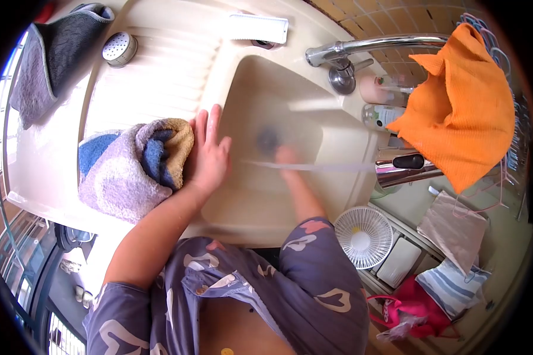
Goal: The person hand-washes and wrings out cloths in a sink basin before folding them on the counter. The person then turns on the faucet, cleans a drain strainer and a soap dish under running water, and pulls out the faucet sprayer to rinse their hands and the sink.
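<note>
My left hand (209, 158) was released, fingers spread at the basin's (278, 89) edge, right beside the bundled cloths (121, 174) (lilac, blue and tan), which lay on the ribbed drainboard (154, 77). My right hand (286, 158) was down in the basin by the water stream (331, 168); it was blurred, so I couldn't tell whether it was clenched. The chrome spout (391, 168) pointed inward.

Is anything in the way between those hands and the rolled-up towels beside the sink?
Nothing visible blocks the left hand: it is right beside the towel bundle. For the right hand, down in the basin, the left hand and the basin's side lie between.
</note>
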Demonstrator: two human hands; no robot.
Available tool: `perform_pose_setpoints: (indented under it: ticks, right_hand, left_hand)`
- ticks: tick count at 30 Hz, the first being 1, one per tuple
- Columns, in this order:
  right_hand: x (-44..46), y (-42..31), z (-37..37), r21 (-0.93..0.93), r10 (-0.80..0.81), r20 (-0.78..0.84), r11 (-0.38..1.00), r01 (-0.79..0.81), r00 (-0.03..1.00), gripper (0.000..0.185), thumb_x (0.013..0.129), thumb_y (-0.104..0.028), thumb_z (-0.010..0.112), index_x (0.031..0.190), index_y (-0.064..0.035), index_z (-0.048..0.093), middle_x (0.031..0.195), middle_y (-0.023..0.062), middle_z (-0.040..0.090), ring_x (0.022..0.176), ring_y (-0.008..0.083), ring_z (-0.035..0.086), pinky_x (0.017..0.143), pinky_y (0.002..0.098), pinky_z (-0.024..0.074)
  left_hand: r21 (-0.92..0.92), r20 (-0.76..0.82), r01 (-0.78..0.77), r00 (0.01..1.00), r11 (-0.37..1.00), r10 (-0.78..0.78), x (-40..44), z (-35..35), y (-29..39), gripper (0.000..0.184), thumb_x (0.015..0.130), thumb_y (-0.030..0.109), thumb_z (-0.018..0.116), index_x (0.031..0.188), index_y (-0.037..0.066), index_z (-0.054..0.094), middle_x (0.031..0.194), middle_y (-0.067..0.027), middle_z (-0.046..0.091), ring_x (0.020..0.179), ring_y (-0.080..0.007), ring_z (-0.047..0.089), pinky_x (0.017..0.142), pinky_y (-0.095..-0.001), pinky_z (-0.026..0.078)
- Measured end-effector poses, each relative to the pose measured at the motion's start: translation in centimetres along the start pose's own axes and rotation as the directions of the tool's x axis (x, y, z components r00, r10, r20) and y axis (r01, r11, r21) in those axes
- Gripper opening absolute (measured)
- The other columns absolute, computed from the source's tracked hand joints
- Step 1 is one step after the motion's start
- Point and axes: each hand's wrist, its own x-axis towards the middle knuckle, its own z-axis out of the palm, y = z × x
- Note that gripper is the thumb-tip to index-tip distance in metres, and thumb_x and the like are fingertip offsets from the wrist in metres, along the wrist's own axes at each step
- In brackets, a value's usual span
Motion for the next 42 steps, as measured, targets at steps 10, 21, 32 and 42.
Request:
perform_pose_setpoints:
  ticks: [10, 21, 32, 42]
  right_hand:
    - [2.0, -2.6, 0.4, -0.032, -0.016, 0.185, 0.999, 0.022, 0.983, 0.026, 0.088, -0.018, 0.051, 0.09, -0.002, 0.072, 0.098, 0.0252, 0.067, 0.094, 0.0418, 0.065, 0.081, 0.0482, 0.0522]
    - [4.6, -3.6, 1.1, 0.136, -0.033, 0.127, 0.991, 0.015, 0.991, 0.024, 0.088, -0.014, 0.052, 0.084, 0.0001, 0.07, 0.086, 0.0245, 0.068, 0.078, 0.0371, 0.069, 0.066, 0.0479, 0.0534]
    - [6.3, -0.1, 3.5, 0.323, 0.208, -0.073, 0.93, -0.174, 0.975, 0.023, 0.088, -0.011, 0.05, 0.086, -0.0015, 0.071, 0.091, 0.0247, 0.069, 0.086, 0.041, 0.068, 0.074, 0.049, 0.0544]
    - [2.6, -1.7, 1.8, 0.294, 0.158, -0.074, 0.947, -0.13, 0.985, 0.02, 0.085, -0.008, 0.051, 0.082, 0.0024, 0.068, 0.083, 0.0276, 0.067, 0.08, 0.042, 0.068, 0.07, 0.0501, 0.0541]
  left_hand:
    - [0.005, -0.002, 0.001, 1.0, 1.0, -0.001, -0.1, 0.1, 0.0, 0.01, 0.074, 0.012, 0.063, 0.08, 0.004, 0.063, 0.153, -0.0249, 0.023, 0.136, -0.0479, 0.026, 0.112, -0.0592, 0.022]
    - [-0.017, -0.043, -0.016, 0.999, 1.0, 0.015, -0.3, 0.4, 0.0, 0.011, 0.071, 0.01, 0.064, 0.08, 0.004, 0.06, 0.154, -0.0254, 0.021, 0.137, -0.0485, 0.025, 0.112, -0.0607, 0.02]
    - [-0.008, -0.08, -0.015, 0.997, 1.0, 0.015, -0.1, 0.7, 0.2, 0.01, 0.069, 0.006, 0.064, 0.077, 0.004, 0.06, 0.154, -0.0269, 0.022, 0.136, -0.0509, 0.026, 0.112, -0.06, 0.021]
    - [0.028, -0.061, -0.031, 0.998, 0.999, 0.032, -0.2, 0.8, -0.1, 0.011, 0.068, 0.006, 0.065, 0.079, 0.005, 0.062, 0.154, -0.0275, 0.019, 0.137, -0.0502, 0.025, 0.111, -0.0613, 0.02]
